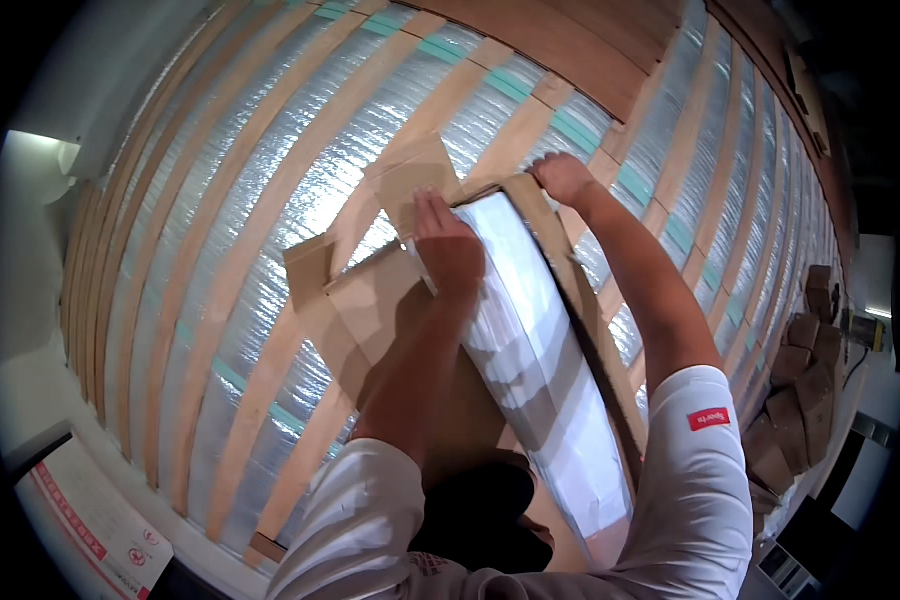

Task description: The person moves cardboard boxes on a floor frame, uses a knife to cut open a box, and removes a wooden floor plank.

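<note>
A long cardboard box [370,312] lies opened in front of me, its flaps folded outward. Inside it is a long white-wrapped pack [537,330] with a glossy, plastic-like surface. My left hand [450,245] rests at the pack's far end, fingers stretched out against a raised cardboard flap [417,172]; its thumb is hidden. At the far right corner, my right hand [567,182] is closed on the top edge of the box's upright right side wall [553,232]. Both forearms reach in from below, the left one crossing over the box's left panel.
Wooden battens [260,225] run across the floor with silvery foil sheeting [370,130] between them. Brown boards [580,40] cover the far part. Several brown packages [795,380] are piled at right. A white printed carton [100,525] stands at lower left.
</note>
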A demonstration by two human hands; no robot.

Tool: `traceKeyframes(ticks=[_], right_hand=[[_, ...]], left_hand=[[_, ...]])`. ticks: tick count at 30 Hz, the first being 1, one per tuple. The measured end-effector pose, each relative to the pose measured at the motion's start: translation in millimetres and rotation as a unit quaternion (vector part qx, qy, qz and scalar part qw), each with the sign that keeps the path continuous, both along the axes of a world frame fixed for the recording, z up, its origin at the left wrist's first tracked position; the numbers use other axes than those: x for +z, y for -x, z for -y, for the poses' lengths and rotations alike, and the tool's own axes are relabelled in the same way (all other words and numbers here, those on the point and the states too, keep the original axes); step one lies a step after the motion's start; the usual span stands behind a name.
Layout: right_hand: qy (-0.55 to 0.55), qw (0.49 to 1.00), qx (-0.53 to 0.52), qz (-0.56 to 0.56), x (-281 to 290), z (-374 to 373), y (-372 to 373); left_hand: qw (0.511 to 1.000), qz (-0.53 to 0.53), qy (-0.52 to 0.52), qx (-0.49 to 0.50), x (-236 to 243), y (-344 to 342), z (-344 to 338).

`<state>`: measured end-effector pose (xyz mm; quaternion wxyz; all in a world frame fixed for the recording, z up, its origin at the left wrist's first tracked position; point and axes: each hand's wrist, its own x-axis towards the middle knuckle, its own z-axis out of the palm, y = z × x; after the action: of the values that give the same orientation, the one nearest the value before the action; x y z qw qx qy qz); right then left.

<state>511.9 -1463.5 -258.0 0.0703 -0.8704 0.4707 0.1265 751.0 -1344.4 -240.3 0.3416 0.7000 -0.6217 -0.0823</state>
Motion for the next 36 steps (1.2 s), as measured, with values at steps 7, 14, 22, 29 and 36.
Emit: traceKeyframes(ticks=[7,14,22,29,36], right_hand=[[0.038,0.905,-0.386,0.175,-44.1,-71.0,55.1],[-0.059,0.623,-0.566,0.537,119.7,-284.4,10.3],[-0.075,0.708,-0.628,0.315,25.9,-408.6,90.0],[0.02,0.633,-0.682,0.366,-35.4,-404.9,74.4],[0.128,0.68,-0.612,0.382,102.4,-428.2,-94.0]], left_hand=[[1.0,0.002,0.005,0.021,-19.1,-0.7,-5.4],[0.999,0.024,-0.048,0.0,-10.7,-10.3,-7.0],[0.992,0.063,-0.111,-0.006,10.6,2.7,-7.3],[0.999,-0.005,-0.036,-0.028,-15.8,4.9,-6.0],[0.996,-0.076,0.022,-0.046,-14.1,-15.6,-8.8]])
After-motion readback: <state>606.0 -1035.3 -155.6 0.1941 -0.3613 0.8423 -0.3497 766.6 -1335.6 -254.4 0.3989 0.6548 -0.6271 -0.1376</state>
